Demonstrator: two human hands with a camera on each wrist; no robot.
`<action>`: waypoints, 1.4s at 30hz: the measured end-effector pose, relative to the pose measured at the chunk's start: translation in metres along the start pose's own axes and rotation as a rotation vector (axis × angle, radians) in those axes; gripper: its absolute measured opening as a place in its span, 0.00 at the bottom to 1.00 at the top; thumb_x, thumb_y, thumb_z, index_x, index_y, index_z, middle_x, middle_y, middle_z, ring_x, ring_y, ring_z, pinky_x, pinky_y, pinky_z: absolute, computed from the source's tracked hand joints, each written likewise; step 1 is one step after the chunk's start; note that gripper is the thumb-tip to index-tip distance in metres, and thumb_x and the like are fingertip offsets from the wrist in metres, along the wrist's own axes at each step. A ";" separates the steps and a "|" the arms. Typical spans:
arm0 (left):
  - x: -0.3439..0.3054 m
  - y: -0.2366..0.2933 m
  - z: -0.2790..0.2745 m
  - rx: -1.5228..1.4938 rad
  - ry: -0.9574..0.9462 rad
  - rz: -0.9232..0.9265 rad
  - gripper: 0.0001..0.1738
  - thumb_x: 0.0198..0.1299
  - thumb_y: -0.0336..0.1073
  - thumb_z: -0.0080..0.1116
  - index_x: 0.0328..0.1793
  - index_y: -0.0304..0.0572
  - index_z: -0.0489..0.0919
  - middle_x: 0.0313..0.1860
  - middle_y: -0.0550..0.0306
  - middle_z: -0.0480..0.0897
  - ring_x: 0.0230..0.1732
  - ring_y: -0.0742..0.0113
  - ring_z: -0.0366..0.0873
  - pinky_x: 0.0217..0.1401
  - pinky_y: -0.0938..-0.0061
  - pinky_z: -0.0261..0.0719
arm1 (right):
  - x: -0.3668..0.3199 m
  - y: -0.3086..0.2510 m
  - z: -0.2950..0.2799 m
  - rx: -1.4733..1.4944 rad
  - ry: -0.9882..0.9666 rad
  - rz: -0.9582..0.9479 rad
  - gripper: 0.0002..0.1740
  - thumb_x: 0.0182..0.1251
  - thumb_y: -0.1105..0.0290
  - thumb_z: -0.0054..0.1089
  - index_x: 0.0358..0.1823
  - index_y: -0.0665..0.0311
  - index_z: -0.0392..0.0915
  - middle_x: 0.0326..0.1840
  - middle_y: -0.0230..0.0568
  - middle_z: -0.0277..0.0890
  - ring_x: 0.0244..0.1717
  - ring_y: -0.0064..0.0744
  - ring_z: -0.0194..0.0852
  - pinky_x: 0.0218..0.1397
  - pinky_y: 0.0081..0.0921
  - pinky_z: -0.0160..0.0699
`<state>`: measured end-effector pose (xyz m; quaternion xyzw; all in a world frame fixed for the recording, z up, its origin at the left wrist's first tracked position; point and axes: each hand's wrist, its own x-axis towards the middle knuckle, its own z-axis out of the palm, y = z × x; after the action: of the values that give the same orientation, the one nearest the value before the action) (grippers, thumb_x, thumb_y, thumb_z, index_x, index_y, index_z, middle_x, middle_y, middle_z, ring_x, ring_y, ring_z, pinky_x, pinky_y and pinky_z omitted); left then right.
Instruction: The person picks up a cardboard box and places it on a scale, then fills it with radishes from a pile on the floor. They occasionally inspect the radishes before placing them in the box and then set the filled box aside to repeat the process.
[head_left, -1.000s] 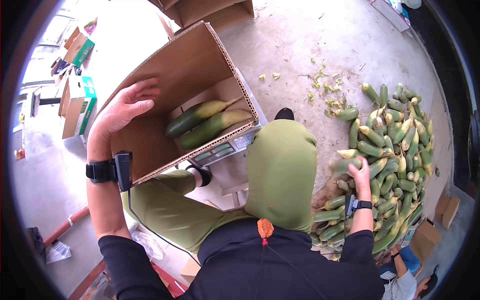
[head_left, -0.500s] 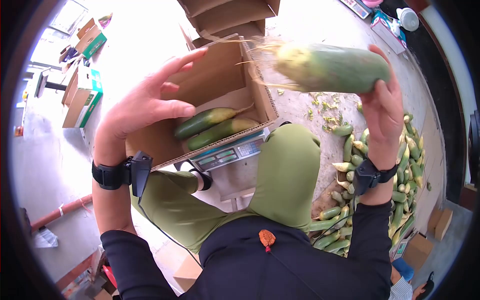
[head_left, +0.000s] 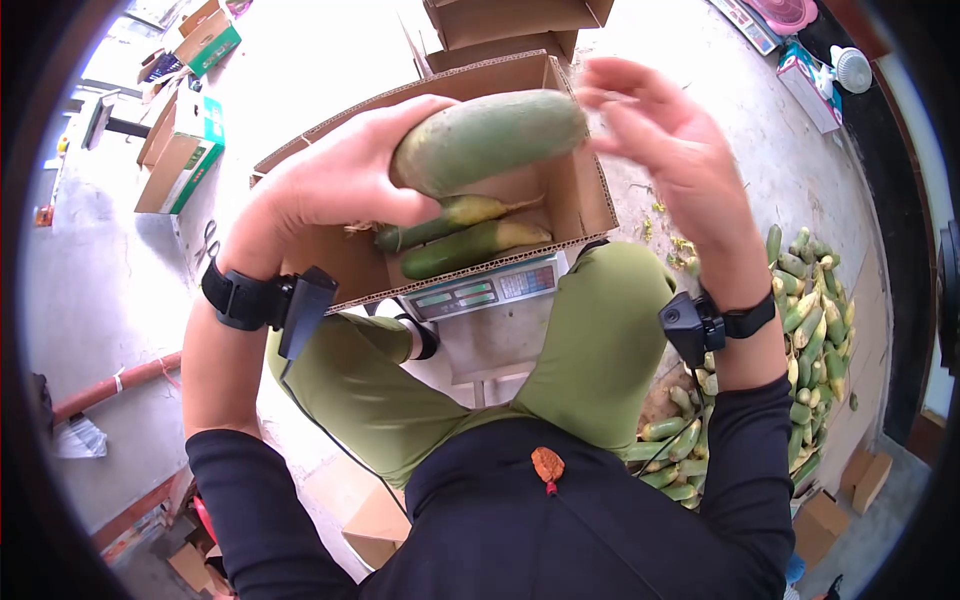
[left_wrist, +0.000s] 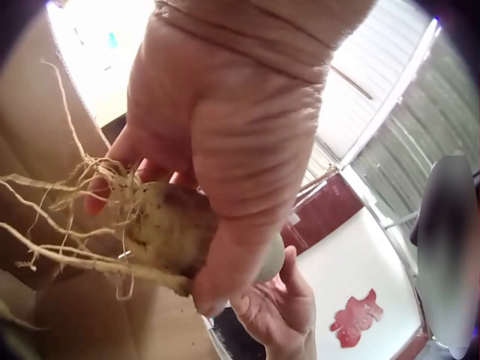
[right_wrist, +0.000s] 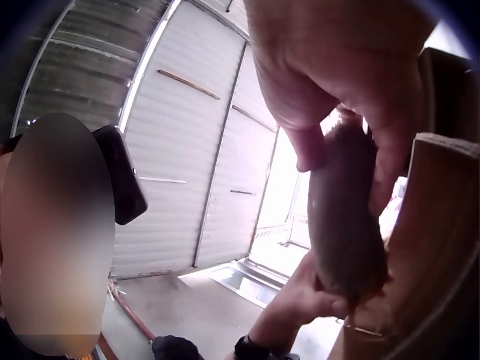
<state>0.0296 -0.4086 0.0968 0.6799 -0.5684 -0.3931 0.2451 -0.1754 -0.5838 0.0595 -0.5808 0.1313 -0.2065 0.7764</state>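
Note:
Above the cardboard box (head_left: 585, 195) a thick green radish (head_left: 490, 140) lies nearly level. My left hand (head_left: 335, 170) grips its pale root end, thumb on the near side and fingers behind. Stringy roots (left_wrist: 75, 255) hang out past that hand in the left wrist view. At the radish's other end is my right hand (head_left: 675, 150), slightly blurred, with fingers spread loosely around the tip. Inside the box, two more green radishes (head_left: 465, 250) lie side by side, yellowish toward the right. The box stands on a digital scale (head_left: 485, 292) in front of my knees.
A large pile of green radishes (head_left: 820, 340) covers the floor to the right. Another open carton (head_left: 510, 25) stands beyond the box. Green-and-white cartons (head_left: 185, 150) are at far left, a small white fan (head_left: 850, 70) at far right. Leafy scraps lie near the box.
My right hand picked a radish from the pile and swung it left over the box. My left hand moved in and took its root end, and the right hand's fingers have loosened.

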 end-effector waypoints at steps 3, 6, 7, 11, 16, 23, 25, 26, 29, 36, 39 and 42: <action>0.004 -0.027 -0.010 0.033 -0.092 -0.122 0.39 0.37 0.39 0.62 0.61 0.35 0.68 0.51 0.50 0.76 0.53 0.63 0.72 0.59 0.72 0.69 | -0.023 -0.001 -0.048 -0.199 0.261 -0.049 0.16 0.67 0.68 0.54 0.53 0.66 0.74 0.48 0.37 0.76 0.49 0.25 0.74 0.47 0.23 0.76; 0.019 -0.049 -0.013 0.164 -0.214 -0.314 0.36 0.38 0.42 0.62 0.58 0.34 0.70 0.46 0.49 0.78 0.48 0.61 0.75 0.53 0.71 0.72 | -0.063 0.037 -0.118 -0.369 0.492 0.154 0.16 0.66 0.68 0.54 0.52 0.66 0.74 0.45 0.37 0.78 0.45 0.24 0.76 0.43 0.22 0.76; 0.028 -0.054 -0.010 0.252 -0.283 -0.418 0.36 0.38 0.42 0.62 0.58 0.35 0.71 0.45 0.50 0.78 0.46 0.61 0.75 0.52 0.71 0.72 | -0.081 0.060 -0.141 -0.473 0.564 0.227 0.16 0.65 0.68 0.55 0.52 0.66 0.74 0.44 0.37 0.78 0.44 0.24 0.76 0.42 0.22 0.75; 0.070 -0.073 0.011 0.284 -0.448 -0.637 0.36 0.42 0.44 0.65 0.59 0.38 0.70 0.45 0.51 0.79 0.45 0.61 0.77 0.48 0.69 0.76 | -0.209 0.210 -0.244 -0.992 0.389 0.337 0.14 0.58 0.71 0.58 0.44 0.72 0.76 0.39 0.46 0.80 0.41 0.33 0.78 0.46 0.28 0.77; 0.111 -0.105 0.045 0.136 -0.446 -0.653 0.37 0.46 0.45 0.67 0.62 0.39 0.68 0.51 0.49 0.78 0.48 0.58 0.76 0.47 0.67 0.79 | -0.374 0.281 -0.224 -1.259 0.225 1.071 0.16 0.52 0.64 0.61 0.40 0.67 0.78 0.42 0.54 0.79 0.47 0.51 0.76 0.53 0.40 0.75; 0.126 -0.133 0.061 0.591 -0.365 -0.289 0.41 0.49 0.39 0.65 0.70 0.42 0.62 0.61 0.45 0.72 0.59 0.59 0.71 0.60 0.69 0.70 | -0.480 0.275 -0.182 -1.328 -0.235 1.594 0.36 0.47 0.53 0.67 0.59 0.58 0.69 0.61 0.49 0.67 0.63 0.51 0.62 0.64 0.37 0.65; 0.121 -0.121 0.050 0.496 -0.388 -0.203 0.40 0.51 0.38 0.62 0.71 0.44 0.61 0.62 0.46 0.72 0.60 0.58 0.71 0.63 0.68 0.67 | -0.488 0.278 -0.175 -1.296 -0.259 1.643 0.39 0.47 0.52 0.67 0.62 0.57 0.66 0.62 0.49 0.66 0.64 0.50 0.61 0.66 0.37 0.63; 0.117 -0.118 0.044 0.491 -0.392 -0.214 0.40 0.51 0.38 0.62 0.71 0.44 0.61 0.62 0.46 0.72 0.60 0.58 0.71 0.63 0.68 0.67 | -0.493 0.280 -0.173 -1.268 -0.276 1.688 0.42 0.47 0.52 0.67 0.64 0.57 0.64 0.63 0.49 0.66 0.65 0.50 0.60 0.67 0.36 0.61; 0.100 -0.092 0.021 0.240 -0.361 -0.312 0.38 0.53 0.43 0.60 0.71 0.46 0.62 0.63 0.51 0.72 0.61 0.57 0.71 0.60 0.67 0.71 | -0.502 0.298 -0.165 -1.223 -0.347 1.679 0.42 0.47 0.53 0.68 0.66 0.53 0.62 0.66 0.44 0.62 0.68 0.46 0.57 0.67 0.40 0.62; 0.021 -0.029 0.016 0.083 -0.110 -0.168 0.31 0.58 0.32 0.54 0.70 0.47 0.64 0.58 0.52 0.73 0.58 0.65 0.70 0.61 0.72 0.69 | -0.504 0.295 -0.133 -1.136 -0.385 1.736 0.44 0.42 0.50 0.70 0.65 0.47 0.64 0.69 0.37 0.60 0.70 0.45 0.54 0.65 0.48 0.63; -0.009 -0.021 0.034 -0.045 0.034 -0.230 0.29 0.59 0.30 0.53 0.69 0.44 0.66 0.58 0.55 0.74 0.56 0.71 0.70 0.58 0.78 0.69 | -0.513 0.273 -0.127 -1.304 -0.424 1.703 0.44 0.43 0.52 0.72 0.65 0.43 0.63 0.65 0.30 0.60 0.68 0.43 0.54 0.60 0.52 0.66; -0.029 -0.031 0.048 -0.170 0.182 -0.216 0.27 0.59 0.27 0.54 0.67 0.43 0.68 0.56 0.57 0.76 0.53 0.74 0.72 0.57 0.78 0.70 | -0.510 0.271 -0.125 -1.390 -0.431 1.627 0.42 0.41 0.57 0.73 0.63 0.43 0.65 0.62 0.30 0.62 0.66 0.41 0.57 0.59 0.50 0.66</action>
<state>0.0074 -0.3678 0.0527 0.7468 -0.4322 -0.4007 0.3082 -0.6345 -0.3829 -0.2539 -0.6559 0.4252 0.5943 0.1894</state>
